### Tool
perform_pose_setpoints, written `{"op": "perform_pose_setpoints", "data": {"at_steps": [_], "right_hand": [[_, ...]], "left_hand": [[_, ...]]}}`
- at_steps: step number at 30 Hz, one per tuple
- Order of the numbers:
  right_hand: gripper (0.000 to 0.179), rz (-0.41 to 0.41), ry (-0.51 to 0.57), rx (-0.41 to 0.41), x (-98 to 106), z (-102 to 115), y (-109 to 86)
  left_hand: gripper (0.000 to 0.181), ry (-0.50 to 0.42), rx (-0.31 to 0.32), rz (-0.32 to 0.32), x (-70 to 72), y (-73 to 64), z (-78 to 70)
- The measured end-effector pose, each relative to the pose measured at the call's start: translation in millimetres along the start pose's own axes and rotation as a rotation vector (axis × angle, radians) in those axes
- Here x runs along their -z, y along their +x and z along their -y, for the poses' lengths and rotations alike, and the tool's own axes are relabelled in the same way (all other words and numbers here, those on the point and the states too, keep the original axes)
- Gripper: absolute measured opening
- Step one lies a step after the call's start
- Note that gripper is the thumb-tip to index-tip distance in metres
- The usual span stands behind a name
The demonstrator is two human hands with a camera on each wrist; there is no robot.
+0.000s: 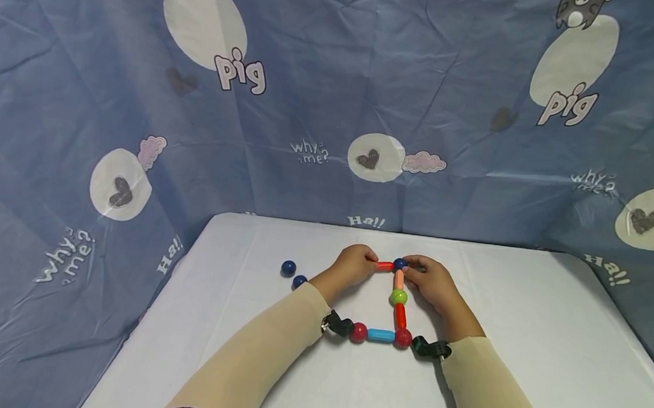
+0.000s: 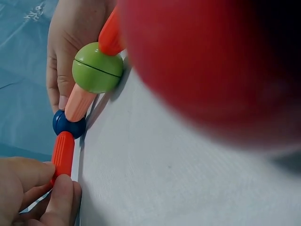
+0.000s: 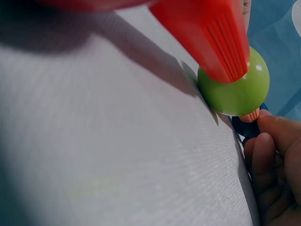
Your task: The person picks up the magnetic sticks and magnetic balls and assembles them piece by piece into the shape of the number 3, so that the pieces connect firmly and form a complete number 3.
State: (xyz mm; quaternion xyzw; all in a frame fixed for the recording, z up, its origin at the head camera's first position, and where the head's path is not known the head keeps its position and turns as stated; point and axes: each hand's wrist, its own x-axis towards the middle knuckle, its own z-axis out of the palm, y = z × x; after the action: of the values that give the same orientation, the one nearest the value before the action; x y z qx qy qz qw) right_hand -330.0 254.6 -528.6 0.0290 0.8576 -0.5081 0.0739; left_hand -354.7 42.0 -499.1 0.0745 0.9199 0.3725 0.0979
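Observation:
My left hand (image 1: pixel 352 265) pinches a short red rod (image 2: pixel 63 153) between thumb and fingers. The rod's other end meets a dark blue ball (image 1: pixel 400 264), which my right hand (image 1: pixel 433 283) grips from the right side. From that ball a peach rod (image 1: pixel 399 280) runs toward me to a green ball (image 2: pixel 97 68). A second red rod (image 1: pixel 401 315) links the green ball to a red ball (image 1: pixel 403 338). Leftward from there, a light blue rod (image 1: pixel 381 336) joins another red ball (image 1: pixel 358 332) near my left wrist. In the right wrist view, the green ball partly hides the blue one.
Two loose dark blue balls lie left of my left hand: one farther back (image 1: pixel 288 268), the other (image 1: pixel 300 282) partly behind my forearm. The white table (image 1: pixel 225 324) ends at a blue patterned cloth (image 1: pixel 305 189) behind. A black strap sits on each wrist.

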Motion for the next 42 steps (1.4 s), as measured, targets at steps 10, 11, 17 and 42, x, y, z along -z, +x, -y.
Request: {"op": "perform_pose_setpoints", "data": {"at_steps": [10, 11, 17, 42], "right_hand": [[0.039, -0.015, -0.033, -0.006, -0.8, 0.3, -0.8], [0.039, -0.015, -0.032, -0.008, -0.5, 0.5, -1.1], [0.04, -0.001, -0.027, -0.002, -1.0, 1.1, -1.9], [0.04, -0.022, -0.05, -0.006, -2.1, 1.3, -0.5]], "left_hand": [[0.015, 0.002, -0.039, -0.042, 11.7, -9.3, 9.4], [0.015, 0.005, -0.048, -0.047, 13.9, -10.9, 9.6], [0.014, 0.049, -0.091, -0.066, 32.3, -31.3, 10.1], [0.045, 0.003, 0.093, -0.227, 126.2, -84.6, 100.2]]}}
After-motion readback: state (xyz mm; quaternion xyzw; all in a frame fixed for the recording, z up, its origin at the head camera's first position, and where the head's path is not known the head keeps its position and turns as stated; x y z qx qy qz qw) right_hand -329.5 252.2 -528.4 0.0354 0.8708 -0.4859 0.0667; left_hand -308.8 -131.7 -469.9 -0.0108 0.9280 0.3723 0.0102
